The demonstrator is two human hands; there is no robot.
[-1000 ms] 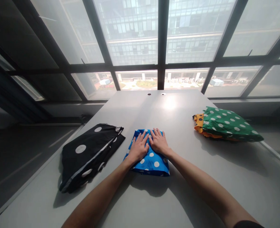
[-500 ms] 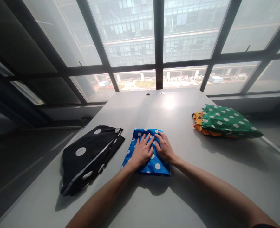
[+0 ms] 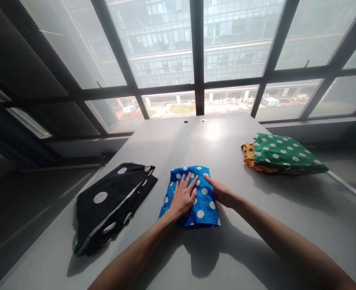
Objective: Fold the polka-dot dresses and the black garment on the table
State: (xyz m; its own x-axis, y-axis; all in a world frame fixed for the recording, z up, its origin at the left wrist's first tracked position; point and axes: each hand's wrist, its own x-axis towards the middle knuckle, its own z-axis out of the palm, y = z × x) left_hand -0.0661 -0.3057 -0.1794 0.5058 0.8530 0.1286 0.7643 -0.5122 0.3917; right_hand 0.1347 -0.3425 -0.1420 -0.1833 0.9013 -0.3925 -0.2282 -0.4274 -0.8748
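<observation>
Resting left hand palm-down on blue cloth with white dots, fingers slightly spread and pointed toward far edge of counter. Left grip spread flat, nothing clasped, just lying on top of fabric. Got right hand at right side of blue cloth, thumb laid on top near right border, remaining fingers hidden past that side. Can't tell how far right grip is open, or whether pinching fabric at all.

Have blue cloth folded to a rough rectangle, lying flat, about midway between left and right edges of counter, well short of far edge. See slight creasing around left hand.

Also see black cloth with big white dots, folded, along left edge, slanted, near blue cloth but apart from it. Over by right edge, see green cloth with white dots on top of orange cloth with black dots; green tip reaching right edge, orange poking out toward middle. Well apart from both hands.

Near far edge, see two round holes side by side. Beyond far edge, see dark-framed windows.
</observation>
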